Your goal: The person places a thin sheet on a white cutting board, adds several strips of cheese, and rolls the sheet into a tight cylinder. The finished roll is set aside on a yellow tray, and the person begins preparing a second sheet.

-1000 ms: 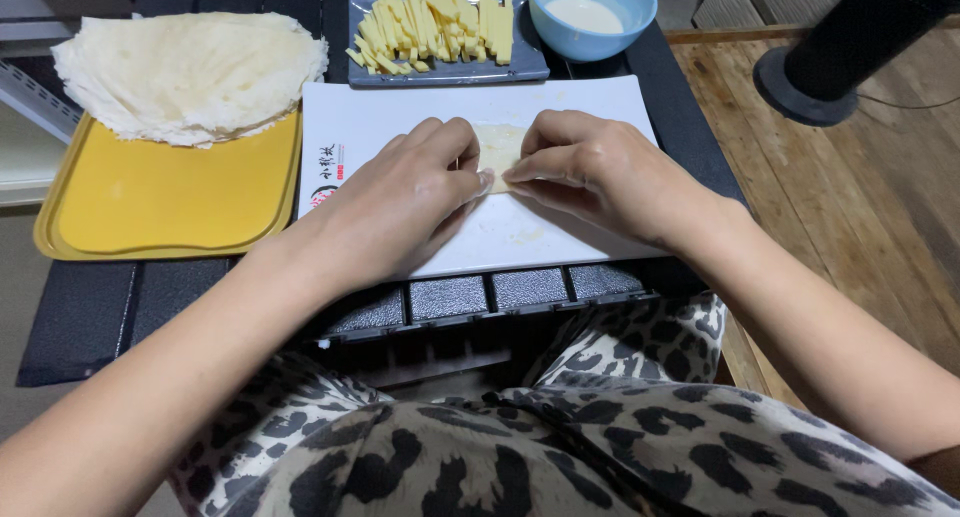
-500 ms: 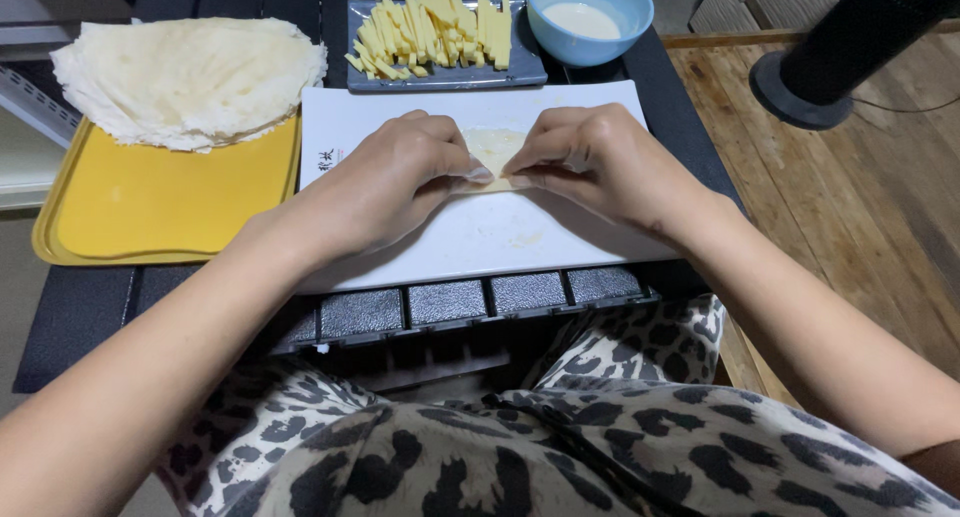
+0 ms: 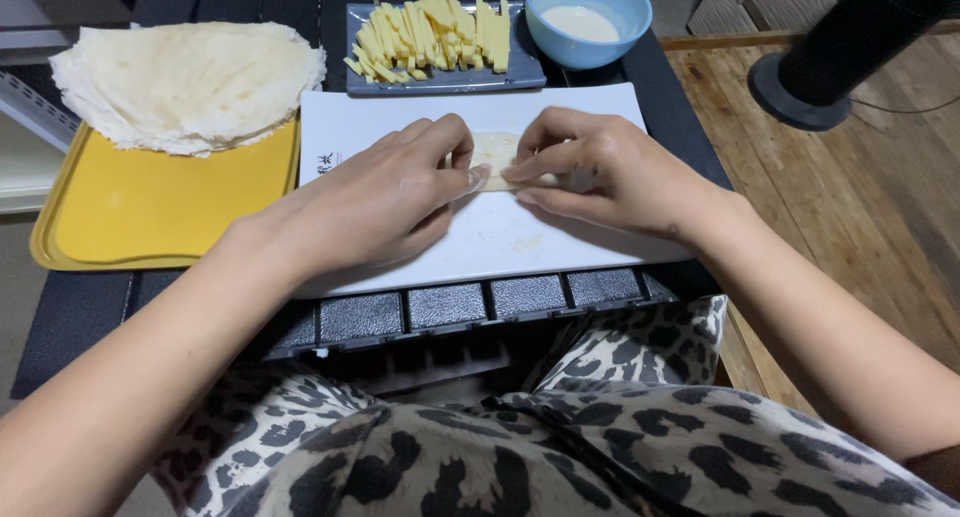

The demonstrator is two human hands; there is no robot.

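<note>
Overhead, seen from the head cam: dark slatted tabletop carries everything, w/ a wooden floor along its right edge and a black fan base standing on that floor. Leopard-print lap fills the near edge of view.

Yellow tray sits at the tabletop's left edge; a stack of thin round wrappers lies on the tray's far half, overhanging its far rim.

White rectangular board lies at centre, near edge close to the tabletop's front. Grey rectangular plate sits just beyond the board's far edge, holding pale yellow sticks piled lengthwise. Blue bowl w/ pale liquid stands at the far right, just beside the plate.

Left hand rests palm-down on the board, fingers curled, tips pressing the left end of a small pale wrapper roll. Right hand mirrors it, fingers bent, thumb and fingertips pinching the roll's right end. Roll lies on the board's far-centre part, betw. both hands, mostly covered by them; its filling cannot be told.
</note>
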